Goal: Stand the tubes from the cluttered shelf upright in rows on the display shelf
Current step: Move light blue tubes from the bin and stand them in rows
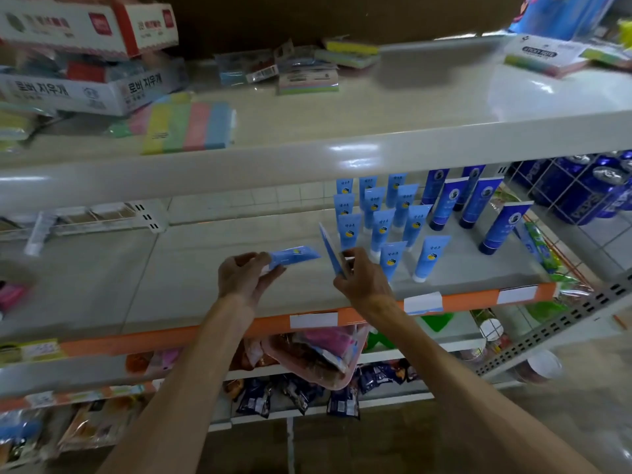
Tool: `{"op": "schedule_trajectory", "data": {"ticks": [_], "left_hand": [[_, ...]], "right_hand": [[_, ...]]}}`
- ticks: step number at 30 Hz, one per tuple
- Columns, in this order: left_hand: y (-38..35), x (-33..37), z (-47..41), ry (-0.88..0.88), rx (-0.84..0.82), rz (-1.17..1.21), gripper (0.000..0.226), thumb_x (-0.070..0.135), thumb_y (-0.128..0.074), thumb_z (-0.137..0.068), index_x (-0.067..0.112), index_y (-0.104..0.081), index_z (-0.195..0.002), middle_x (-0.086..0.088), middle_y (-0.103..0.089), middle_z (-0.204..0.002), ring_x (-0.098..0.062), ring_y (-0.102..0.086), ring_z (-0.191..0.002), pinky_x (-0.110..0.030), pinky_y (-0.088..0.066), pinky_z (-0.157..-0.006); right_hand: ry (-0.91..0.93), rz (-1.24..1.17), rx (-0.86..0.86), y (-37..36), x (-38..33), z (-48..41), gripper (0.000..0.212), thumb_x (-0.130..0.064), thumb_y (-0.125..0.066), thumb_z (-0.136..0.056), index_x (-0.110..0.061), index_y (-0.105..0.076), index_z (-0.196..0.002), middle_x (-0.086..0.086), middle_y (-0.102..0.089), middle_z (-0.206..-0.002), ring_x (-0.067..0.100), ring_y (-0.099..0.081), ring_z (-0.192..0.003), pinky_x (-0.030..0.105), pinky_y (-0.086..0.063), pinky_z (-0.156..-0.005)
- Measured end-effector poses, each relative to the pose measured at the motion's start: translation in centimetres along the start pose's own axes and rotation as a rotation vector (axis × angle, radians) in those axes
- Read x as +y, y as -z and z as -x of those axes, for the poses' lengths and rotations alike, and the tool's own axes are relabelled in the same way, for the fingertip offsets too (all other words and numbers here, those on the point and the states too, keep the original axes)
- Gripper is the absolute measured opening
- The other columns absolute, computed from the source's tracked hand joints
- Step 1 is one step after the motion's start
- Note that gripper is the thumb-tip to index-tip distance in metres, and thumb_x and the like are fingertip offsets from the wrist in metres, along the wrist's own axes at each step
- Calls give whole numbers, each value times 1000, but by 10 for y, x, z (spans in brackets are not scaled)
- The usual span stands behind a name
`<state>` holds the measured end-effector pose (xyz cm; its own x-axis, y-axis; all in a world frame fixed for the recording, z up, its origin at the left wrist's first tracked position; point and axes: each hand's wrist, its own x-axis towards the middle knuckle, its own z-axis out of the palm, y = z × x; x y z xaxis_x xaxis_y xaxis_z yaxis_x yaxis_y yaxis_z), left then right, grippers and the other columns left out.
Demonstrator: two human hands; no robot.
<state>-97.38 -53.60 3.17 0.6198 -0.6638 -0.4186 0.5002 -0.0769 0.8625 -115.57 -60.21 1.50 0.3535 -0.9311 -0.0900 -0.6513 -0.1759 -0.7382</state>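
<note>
Several light blue tubes (383,230) stand upright, cap down, in rows on the right half of the grey display shelf (205,268). Behind them to the right stand several dark blue tubes (478,206). My left hand (244,277) grips one light blue tube (294,256) lying sideways, its flat end pointing right. My right hand (360,277) pinches another light blue tube (331,251) by its lower end, tilted with the flat end up, just left of the front row.
The upper shelf (342,124) carries sticky-note pads (191,126), eraser boxes (85,90) and small packets. Blue cans (588,189) sit behind a wire grid at right. A white tube (39,234) lies at the far left. Snack packets (301,395) fill the lower shelves.
</note>
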Motion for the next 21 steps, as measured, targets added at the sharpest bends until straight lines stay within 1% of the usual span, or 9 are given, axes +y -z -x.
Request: {"op": "schedule_trajectory", "data": {"ticks": [3, 6, 8, 10, 12, 14, 16, 18, 21], "left_hand": [[-1, -1, 4, 89, 7, 45, 16, -8, -64, -82, 1, -51, -84, -24, -58, -96, -34, -64, -88, -38, -61, -66], [-6, 1, 12, 202, -70, 106, 19, -10, -61, -83, -1, -50, -71, -23, -56, -89, -32, -62, -84, -37, -61, -69], [-8, 0, 14, 281, -104, 151, 16, -10, -61, -82, -2, -53, -72, -25, -55, -97, -32, -61, -90, -40, -59, -79], [-10, -2, 11, 370, -151, 248, 9, -7, -65, -82, -4, -56, -85, -28, -54, -110, -35, -61, -99, -42, -59, -81], [-10, -6, 7, 454, -213, 337, 34, -3, -70, -80, -10, -55, -110, -29, -55, -120, -36, -63, -106, -40, -60, -78], [-13, -11, 5, 504, -270, 313, 49, -2, -73, -76, -12, -53, -119, -28, -60, -120, -34, -66, -104, -40, -59, -80], [-17, -18, 6, 483, -318, 202, 40, 0, -70, -79, -10, -58, -115, -23, -67, -113, -29, -68, -102, -42, -58, -85], [-22, -23, 7, 347, -332, -6, 32, 5, -69, -82, -4, -63, -112, -18, -70, -111, -26, -68, -103, -37, -55, -88], [-27, -29, 3, 74, -268, -396, 35, 12, -76, -79, 6, -68, -112, -6, -73, -101, -17, -66, -89, -24, -47, -70]], "right_hand": [[-10, -30, 15, -2, 0, -1, 44, -14, -64, -86, -11, -46, -127, 5, -63, -110, 17, -57, -84, 25, -41, -68], [-52, -125, 46, -5, 3, -6, 37, -15, -64, -86, -11, -49, -119, 1, -62, -100, 15, -59, -77, 22, -46, -59], [-103, -267, 56, -6, 4, -10, 29, -14, -63, -86, -13, -50, -111, 4, -66, -95, 21, -66, -76, 35, -57, -66], [-133, -391, 62, -8, 6, -13, 22, -13, -63, -88, -14, -49, -106, 6, -65, -89, 26, -69, -80, 42, -59, -75], [-118, -405, 73, -8, 7, -14, 20, -15, -63, -89, -14, -50, -105, 5, -66, -88, 26, -70, -81, 39, -59, -75], [-101, -397, 80, -9, 10, -17, 21, -17, -64, -88, -15, -51, -105, 4, -66, -89, 23, -70, -79, 39, -59, -75], [-79, -369, 79, -10, 12, -18, 23, -20, -65, -88, -15, -52, -107, 5, -66, -91, 20, -69, -79, 41, -59, -76], [-66, -334, 84, -10, 16, -19, 26, -21, -65, -88, -13, -53, -109, 6, -65, -94, 20, -67, -82, 40, -59, -77], [-54, -326, 94, -8, 20, -19, 28, -19, -66, -88, -10, -53, -112, 8, -66, -96, 21, -66, -83, 36, -58, -76]]}}
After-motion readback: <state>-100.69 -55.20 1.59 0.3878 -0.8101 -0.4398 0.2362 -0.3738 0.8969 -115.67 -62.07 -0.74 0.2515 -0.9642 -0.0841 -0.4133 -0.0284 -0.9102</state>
